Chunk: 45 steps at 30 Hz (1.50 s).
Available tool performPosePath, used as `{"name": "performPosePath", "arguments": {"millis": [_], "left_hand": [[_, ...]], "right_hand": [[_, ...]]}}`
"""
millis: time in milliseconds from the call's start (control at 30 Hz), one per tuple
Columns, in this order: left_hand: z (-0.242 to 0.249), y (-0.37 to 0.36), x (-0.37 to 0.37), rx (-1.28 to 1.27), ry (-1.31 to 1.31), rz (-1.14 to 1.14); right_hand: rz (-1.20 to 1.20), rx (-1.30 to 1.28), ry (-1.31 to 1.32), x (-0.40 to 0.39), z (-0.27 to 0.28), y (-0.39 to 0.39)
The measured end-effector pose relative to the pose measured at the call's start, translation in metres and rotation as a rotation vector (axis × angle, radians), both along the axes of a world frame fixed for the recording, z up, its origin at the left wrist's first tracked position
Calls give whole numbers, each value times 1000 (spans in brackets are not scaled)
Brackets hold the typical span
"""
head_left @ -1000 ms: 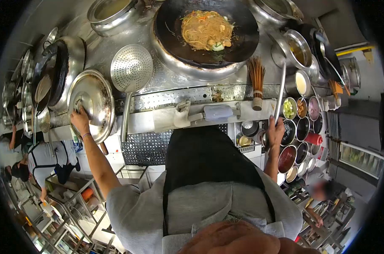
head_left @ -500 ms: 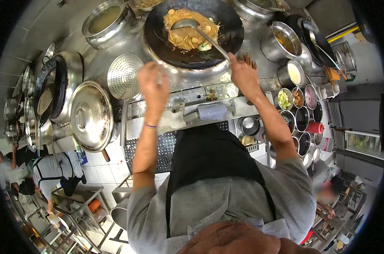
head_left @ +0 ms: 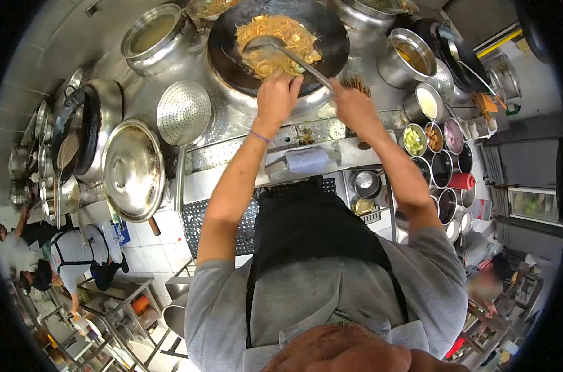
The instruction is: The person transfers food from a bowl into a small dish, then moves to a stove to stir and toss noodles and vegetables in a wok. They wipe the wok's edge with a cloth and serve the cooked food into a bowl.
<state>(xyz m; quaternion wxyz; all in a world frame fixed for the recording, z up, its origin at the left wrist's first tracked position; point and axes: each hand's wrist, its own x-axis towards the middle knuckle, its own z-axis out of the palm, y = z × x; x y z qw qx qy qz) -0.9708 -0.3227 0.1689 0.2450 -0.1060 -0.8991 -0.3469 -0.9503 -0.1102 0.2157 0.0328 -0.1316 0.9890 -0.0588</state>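
A dark wok [head_left: 332, 46] on the stove holds stir-fried noodles [head_left: 297, 37] with bits of green and egg. My right hand [head_left: 354, 106] is wrapped round the handle of a metal ladle [head_left: 306, 65], whose bowl rests on the noodles at the left. Over the near rim of the wok is my left hand [head_left: 276, 99], its fingers bent together close to the noodles and the thumb on the right. Whatever those fingers hold, if anything, is hidden.
Left of the wok lie a perforated skimmer [head_left: 183, 111] and a large lid [head_left: 132, 170]. To the right stand a steel pot [head_left: 408, 59], a pot of white liquid [head_left: 427, 102] and several ingredient containers [head_left: 443, 170]. A bamboo brush [head_left: 357, 85] lies beside my right hand. Other people work behind.
My left hand has moved right and forward, from left of the wok to its near rim. The ladle and right hand have shifted slightly left, and the noodles lie differently.
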Motion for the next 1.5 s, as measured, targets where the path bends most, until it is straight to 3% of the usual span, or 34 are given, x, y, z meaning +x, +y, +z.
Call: {"name": "performPosePath", "arguments": {"millis": [100,267,433,500,567,700,767,900,1033,1167,1367,1500], "left_hand": [[-2,-2,-11,-119,-168,87],[0,10,16,-183,-192,110],[35,28,84,-97,41,-49],[29,20,63,-144,-34,-36],[27,13,38,-166,-43,62],[77,5,54,-208,45,-64],[96,7,63,-201,14,-86],[63,9,34,-172,45,0],[-1,9,73,-195,-102,-17],[-3,-7,113,-92,-125,-86],[49,-14,49,-165,16,-37],[70,-14,39,-187,9,-61]], "right_hand": [[-23,53,-106,47,50,34],[-79,225,27,55,73,70],[-83,85,112,53,66,76],[-26,4,121,64,73,95],[5,-9,42,78,109,114],[110,-40,27,107,178,124],[16,86,-49,106,174,117],[-107,274,-24,54,111,60],[-161,73,161,34,39,39],[-124,-83,67,58,64,91],[25,-96,-20,86,135,98],[18,-28,-29,71,123,76]]}}
